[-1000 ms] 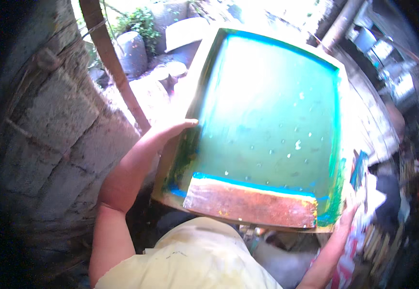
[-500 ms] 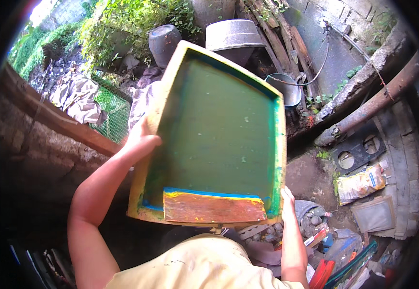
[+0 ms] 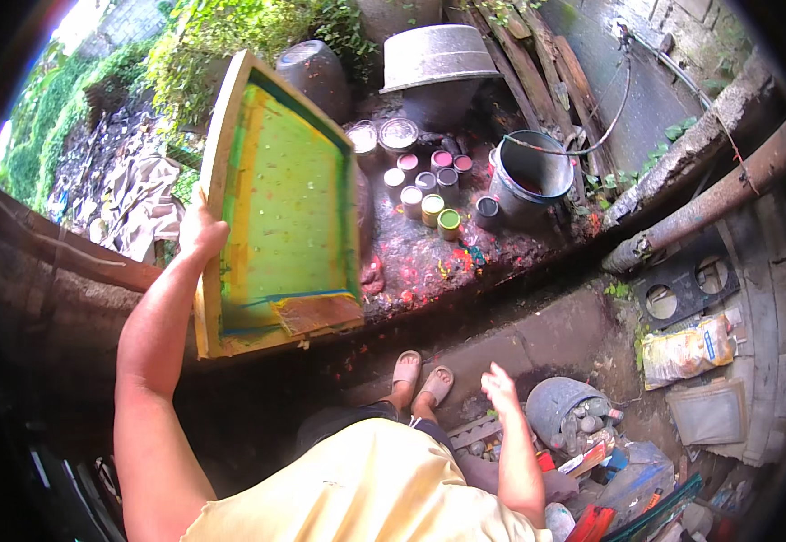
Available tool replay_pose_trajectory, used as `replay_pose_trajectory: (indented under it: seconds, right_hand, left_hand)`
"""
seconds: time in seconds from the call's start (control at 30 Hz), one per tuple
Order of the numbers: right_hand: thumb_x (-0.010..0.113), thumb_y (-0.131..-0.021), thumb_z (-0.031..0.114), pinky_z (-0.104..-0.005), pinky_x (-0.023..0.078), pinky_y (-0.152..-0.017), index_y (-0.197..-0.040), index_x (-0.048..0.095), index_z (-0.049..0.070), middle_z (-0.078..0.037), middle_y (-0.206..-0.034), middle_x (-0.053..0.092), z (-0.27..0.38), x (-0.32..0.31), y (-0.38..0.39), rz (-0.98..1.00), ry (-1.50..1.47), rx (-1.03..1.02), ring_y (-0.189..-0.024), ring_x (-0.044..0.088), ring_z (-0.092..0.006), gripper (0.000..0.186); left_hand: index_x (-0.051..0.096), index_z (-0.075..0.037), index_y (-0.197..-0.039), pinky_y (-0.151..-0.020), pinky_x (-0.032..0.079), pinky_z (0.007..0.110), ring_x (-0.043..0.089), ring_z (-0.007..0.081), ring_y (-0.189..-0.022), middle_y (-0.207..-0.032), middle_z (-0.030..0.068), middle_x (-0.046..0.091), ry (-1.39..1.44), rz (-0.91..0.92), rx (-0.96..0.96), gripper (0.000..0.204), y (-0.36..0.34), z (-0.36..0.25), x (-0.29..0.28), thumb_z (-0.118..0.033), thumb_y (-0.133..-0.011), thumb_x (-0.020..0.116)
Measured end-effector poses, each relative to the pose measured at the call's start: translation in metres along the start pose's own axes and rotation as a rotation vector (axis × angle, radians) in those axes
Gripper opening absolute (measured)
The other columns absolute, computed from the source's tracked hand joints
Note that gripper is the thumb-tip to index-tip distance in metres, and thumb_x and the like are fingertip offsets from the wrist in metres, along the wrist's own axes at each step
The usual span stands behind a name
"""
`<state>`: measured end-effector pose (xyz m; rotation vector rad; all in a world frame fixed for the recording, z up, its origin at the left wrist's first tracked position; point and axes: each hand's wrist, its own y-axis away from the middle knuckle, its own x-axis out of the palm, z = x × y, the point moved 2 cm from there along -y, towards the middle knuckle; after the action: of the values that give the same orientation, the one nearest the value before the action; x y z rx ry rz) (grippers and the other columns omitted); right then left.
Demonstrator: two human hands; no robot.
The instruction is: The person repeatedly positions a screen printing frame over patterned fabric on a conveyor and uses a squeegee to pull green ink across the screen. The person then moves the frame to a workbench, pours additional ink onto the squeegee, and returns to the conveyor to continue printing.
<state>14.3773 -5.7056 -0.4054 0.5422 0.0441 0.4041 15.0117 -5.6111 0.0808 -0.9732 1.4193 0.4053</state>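
Note:
My left hand [image 3: 201, 232] grips the left edge of a silk-screen printing frame [image 3: 289, 199], which is tilted up on the left side. Light shines through its yellow-green mesh, and its wooden rim is stained yellow and green. Across the frame's lower end lies a flat brown piece of board [image 3: 320, 313]. Off to the lower right, my right hand [image 3: 499, 388] is in the air, apart from the frame. It holds nothing, and its fingers are loosely extended. The fingertips of my left hand are partly hidden by the rim.
Several small paint cans [image 3: 448, 221] stand on a paint-splattered ledge beyond the frame. Beside them are a bucket [image 3: 530, 172] and an upturned grey basin [image 3: 438, 63]. A rusty pipe [image 3: 709, 194] runs along the right. A tipped grey pail [image 3: 562, 406] and clutter lie at lower right.
The frame has swung left and turned on its side, still in my left hand. My right hand has let go of its edge. The paint cans have come into sight.

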Motion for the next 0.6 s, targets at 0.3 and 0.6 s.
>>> replay_pose_trajectory:
  seconds: [0.3, 0.6]
  right_hand:
    - [0.076, -0.105, 0.023, -0.0344, 0.061, -0.076, -0.169, 0.044, 0.009, -0.014, -0.136, 0.072, -0.135, 0.004, 0.105, -0.131, -0.239, 0.331, -0.094, 0.077, -0.0223, 0.073]
    - [0.076, -0.105, 0.024, -0.039, 0.06, -0.086, -0.167, 0.047, 0.006, -0.017, -0.135, 0.073, -0.089, 0.011, 0.068, -0.13, -0.14, 0.287, -0.099, 0.077, -0.0234, 0.071]
  left_hand:
    - [0.06, 0.003, -0.142, -0.101, 0.06, 0.05, 0.075, 0.0462, -0.112, -0.121, 0.0286, 0.075, 0.031, -0.049, -0.205, 0.064, 0.013, 0.012, 0.095, -0.018, -0.083, 0.074]
    - [0.031, -0.005, -0.17, -0.1, 0.06, 0.049, 0.075, 0.0452, -0.112, -0.131, 0.0281, 0.073, 0.223, -0.108, -0.185, 0.099, 0.012, 0.041, 0.07, -0.015, -0.082, 0.076]
